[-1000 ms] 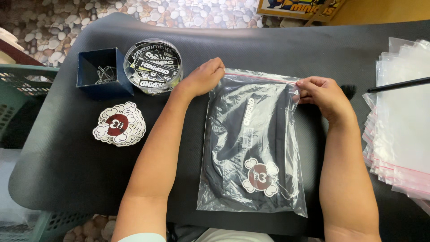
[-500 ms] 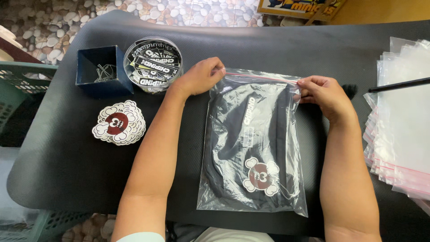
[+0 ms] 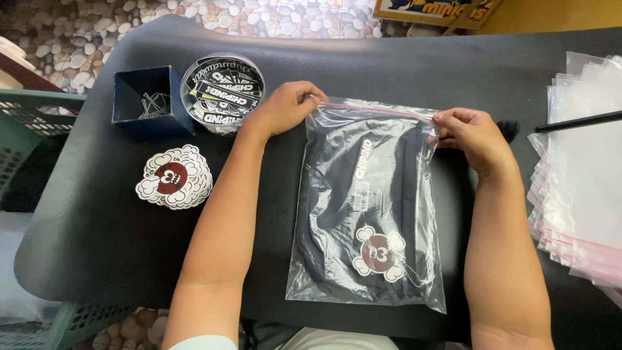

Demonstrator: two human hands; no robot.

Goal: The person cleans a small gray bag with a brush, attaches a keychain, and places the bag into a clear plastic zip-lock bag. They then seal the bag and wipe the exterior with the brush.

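A clear zip bag (image 3: 369,207) lies flat on the black table (image 3: 103,227), holding a folded dark garment and a cloud-shaped skull sticker (image 3: 380,254) near its lower end. My left hand (image 3: 285,107) pinches the bag's top left corner at the red seal strip. My right hand (image 3: 470,133) pinches the top right corner of the same strip.
A stack of cloud-shaped skull stickers (image 3: 173,177) lies at the left. Behind it stand a dark blue box (image 3: 146,104) with small chains and a round clear tub of black labels (image 3: 223,94). A pile of clear bags (image 3: 583,175) sits at the right edge. A green basket (image 3: 26,129) stands beyond the table's left side.
Both hands have stayed at the bag's top corners; the left hand has shifted slightly along the seal. The bag has not moved.
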